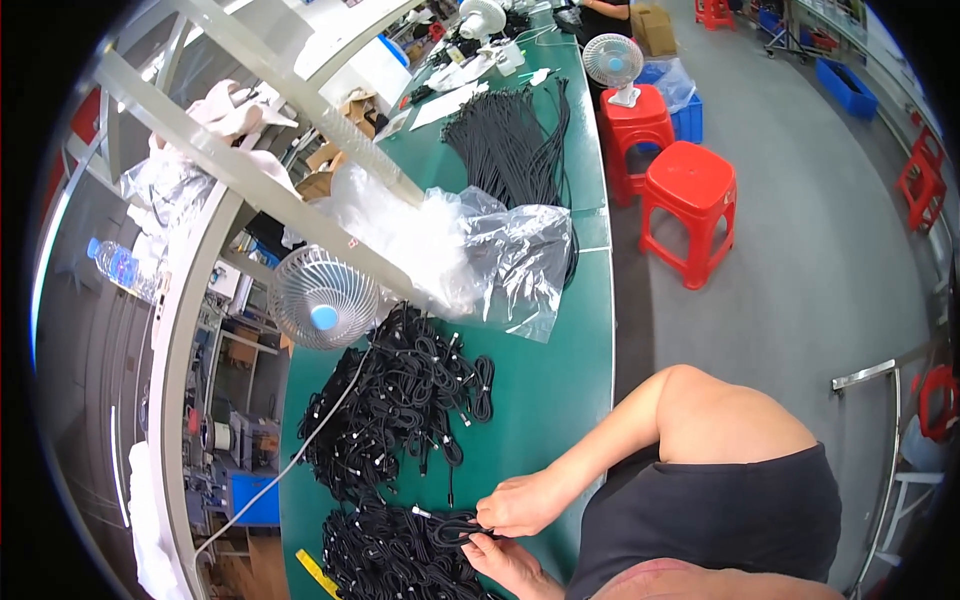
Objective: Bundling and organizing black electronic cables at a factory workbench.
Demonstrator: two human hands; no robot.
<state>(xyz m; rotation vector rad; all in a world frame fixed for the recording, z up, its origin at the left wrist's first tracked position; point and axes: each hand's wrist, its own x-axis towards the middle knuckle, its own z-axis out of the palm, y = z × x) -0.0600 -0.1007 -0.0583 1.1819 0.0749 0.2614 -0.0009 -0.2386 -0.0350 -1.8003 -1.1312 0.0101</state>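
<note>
A small coiled black cable (pixel 455 530) with a white connector end lies between my hands, just above the table's near pile. My right hand (pixel 515 505) pinches the coil from the upper side, its fingers closed. Directly below it, my left hand (pixel 508 566) has its fingertips bent around the same coil, partly hidden by the cable. A heap of coiled black cables (pixel 400 565) lies right beside my hands. Beyond it is a second, larger heap of cable coils (pixel 385 400) with white and metal-looking connector ends.
On the green table (pixel 540 400) are a clear plastic bag (pixel 520 260), long straight black cables (pixel 510 140) and a yellow strip (pixel 317 574). A fan (pixel 325 297) and a metal frame stand along the left. Red stools (pixel 690 195) stand on the right; another person (pixel 605 15) is far off.
</note>
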